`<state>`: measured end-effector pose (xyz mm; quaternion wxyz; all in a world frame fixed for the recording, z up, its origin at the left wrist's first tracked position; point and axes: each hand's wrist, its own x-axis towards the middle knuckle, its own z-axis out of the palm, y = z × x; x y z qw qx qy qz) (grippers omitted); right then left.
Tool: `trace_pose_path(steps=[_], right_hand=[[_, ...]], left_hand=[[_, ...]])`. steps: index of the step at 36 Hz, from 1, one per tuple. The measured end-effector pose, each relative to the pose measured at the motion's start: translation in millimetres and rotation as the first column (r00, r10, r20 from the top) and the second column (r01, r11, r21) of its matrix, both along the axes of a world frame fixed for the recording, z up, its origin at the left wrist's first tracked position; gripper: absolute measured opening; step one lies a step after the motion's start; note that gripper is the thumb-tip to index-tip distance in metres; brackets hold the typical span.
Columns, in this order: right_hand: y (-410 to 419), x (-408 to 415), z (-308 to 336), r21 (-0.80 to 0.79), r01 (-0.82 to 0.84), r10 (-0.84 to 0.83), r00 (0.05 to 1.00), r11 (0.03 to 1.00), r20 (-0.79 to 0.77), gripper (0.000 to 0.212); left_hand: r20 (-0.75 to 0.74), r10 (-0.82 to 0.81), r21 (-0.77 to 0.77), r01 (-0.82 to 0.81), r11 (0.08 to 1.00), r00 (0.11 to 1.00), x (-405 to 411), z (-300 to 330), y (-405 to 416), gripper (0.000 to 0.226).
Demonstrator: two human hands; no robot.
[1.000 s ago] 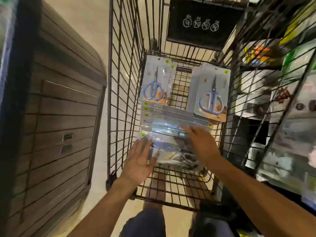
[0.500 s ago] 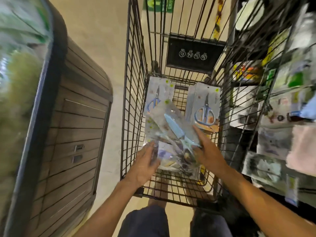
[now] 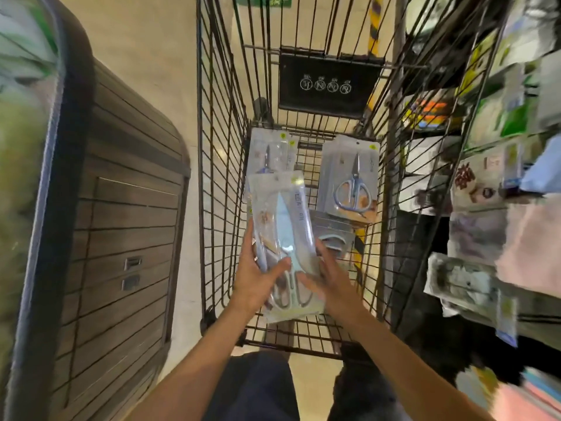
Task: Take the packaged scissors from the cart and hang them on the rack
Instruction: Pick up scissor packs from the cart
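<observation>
Left hand and right hand grip the scissors pack (fingers curled round its edges).

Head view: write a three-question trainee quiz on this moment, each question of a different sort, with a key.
1. True or false: both the left hand and the right hand grip the lifted scissors pack.
2. Multiple choice: the grey-handled scissors pack is (A) hanging on the rack, (B) in the cart, on its right side, (C) lying on the floor.
3. Fill in: the blade tip in the lifted pack points ____ from the person.

Key: 1 true; 2 B; 3 away.
</observation>
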<state>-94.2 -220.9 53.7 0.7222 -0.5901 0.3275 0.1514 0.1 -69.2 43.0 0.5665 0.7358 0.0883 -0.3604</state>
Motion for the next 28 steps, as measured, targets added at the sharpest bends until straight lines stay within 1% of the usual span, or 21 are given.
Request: trace_pose_path(steps=[2,5,7,10,14,17,20,22,28], right_hand=[[0,-4,-6,0.002,-0.033,0.033,0.998,0.999,-0.052,0.075],[-8,-13,-22,-0.126,-0.131,0.115,0.986,0.983,-0.123,0.084],[-15,-18,-36,-0.206,-0.180,0.147,0.975,0.962,-0.168,0.083],[-26,-19,-60,-0.326,-0.282,0.222,0.952,0.902,-0.209,0.080],[-34,-18,-88,-0.467,-0.460,0.373,0.888,0.756,-0.270,0.081],[-30,-20,-103,-0.546,-0.516,0.418,0.856,0.660,-0.304,0.083],[-24,-24,-121,-0.641,-0.594,0.502,0.790,0.485,-0.353,0.085],[-21,-26,-131,-0.660,-0.648,0.546,0.733,0.380,-0.406,0.086],[-17,-36,-143,-0.720,-0.614,0.558,0.738,0.323,-0.379,0.095]], left_hand=[[0.027,-0.005,0.027,0.004,1.000,1.000,3,-5,4,0.105],[0.079,-0.024,0.049,0.020,0.999,0.997,12,-8,13,0.101],[0.097,-0.060,0.075,0.053,0.996,0.993,19,-8,19,0.100],[0.137,-0.149,0.161,0.126,0.979,0.979,29,-13,29,0.102],[0.176,-0.207,0.205,0.170,0.964,0.962,31,-20,40,0.104],[0.166,-0.240,0.213,0.203,0.956,0.957,29,-28,45,0.106],[0.152,-0.253,0.202,0.221,0.954,0.955,25,-38,49,0.105],[0.150,-0.246,0.194,0.215,0.957,0.958,21,-42,50,0.105],[0.124,-0.255,0.194,0.229,0.954,0.959,16,-45,47,0.107]])
